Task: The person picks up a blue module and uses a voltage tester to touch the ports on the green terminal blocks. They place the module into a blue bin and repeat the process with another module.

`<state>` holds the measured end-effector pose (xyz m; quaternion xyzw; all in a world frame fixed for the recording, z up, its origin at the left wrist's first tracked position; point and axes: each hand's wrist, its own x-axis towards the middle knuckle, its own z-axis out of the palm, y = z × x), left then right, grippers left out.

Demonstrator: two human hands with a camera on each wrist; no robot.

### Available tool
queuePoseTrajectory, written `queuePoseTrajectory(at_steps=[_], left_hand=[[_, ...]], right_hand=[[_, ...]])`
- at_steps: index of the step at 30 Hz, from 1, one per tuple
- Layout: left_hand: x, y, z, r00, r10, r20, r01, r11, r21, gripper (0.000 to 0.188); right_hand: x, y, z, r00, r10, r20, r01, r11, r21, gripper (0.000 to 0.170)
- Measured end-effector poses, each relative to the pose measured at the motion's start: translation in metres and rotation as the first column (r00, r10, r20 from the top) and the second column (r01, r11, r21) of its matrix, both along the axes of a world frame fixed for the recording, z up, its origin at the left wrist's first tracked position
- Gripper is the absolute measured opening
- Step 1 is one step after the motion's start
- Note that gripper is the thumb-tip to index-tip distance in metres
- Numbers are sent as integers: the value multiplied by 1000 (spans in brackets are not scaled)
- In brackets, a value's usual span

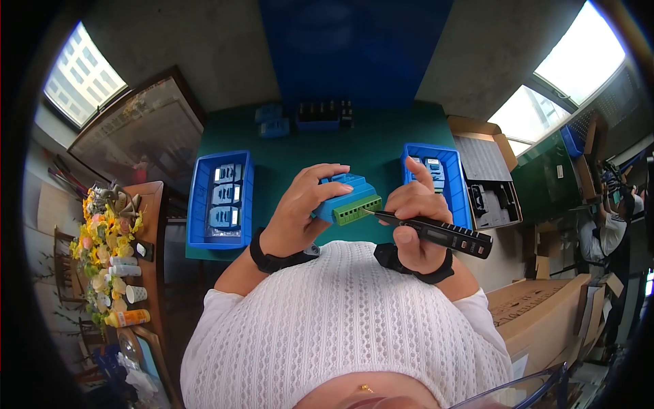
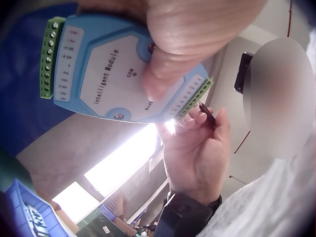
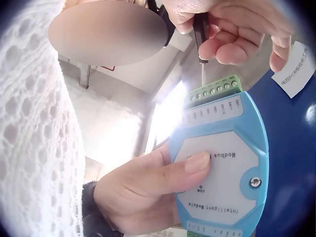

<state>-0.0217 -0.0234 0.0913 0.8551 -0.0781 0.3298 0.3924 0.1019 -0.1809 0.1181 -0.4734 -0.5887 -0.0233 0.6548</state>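
My left hand [image 1: 298,210] grips a blue module [image 1: 346,187] by its sides, with the thumb flat on its white label in the right wrist view. "Intelligent Module" is printed on that label [image 2: 111,74]. Green screw terminal blocks run along two opposite ends; one terminal block [image 3: 213,92] faces my right hand [image 1: 419,204]. That hand holds a black pen-shaped tool [image 1: 455,236] with a small display and buttons. Its thin metal shaft [image 3: 203,74] points down at the terminal block, the tip right at one of the terminals.
On the green table, a blue bin [image 1: 193,225] with several modules stands at left, another blue bin [image 1: 462,201] at right. More blue modules [image 1: 274,127] and a container of dark parts [image 1: 318,125] sit at the back. An open cardboard box [image 1: 507,155] lies beyond the right bin.
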Motion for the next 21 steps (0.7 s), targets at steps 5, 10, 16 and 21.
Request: queuePoseTrajectory(at_steps=[5, 10, 16, 21], left_hand=[[0, 0, 0, 1000, -3, -5, 3, 1000, -1, 58], [1, 0, -1, 1000, 3, -13, -3, 1000, 2, 58], [3, 1, -1, 1000, 5, -12, -5, 1000, 2, 58], [3, 1, -2, 1000, 6, -29, -6, 1000, 4, 58]], right_hand=[[0, -2, 1, 999, -31, 37, 32, 998, -49, 22], [2, -1, 1, 1000, 22, -6, -22, 1000, 11, 22], [2, 4, -2, 1000, 29, 0, -29, 999, -16, 23], [2, 3, -3, 1000, 7, 16, -6, 1000, -31, 23]])
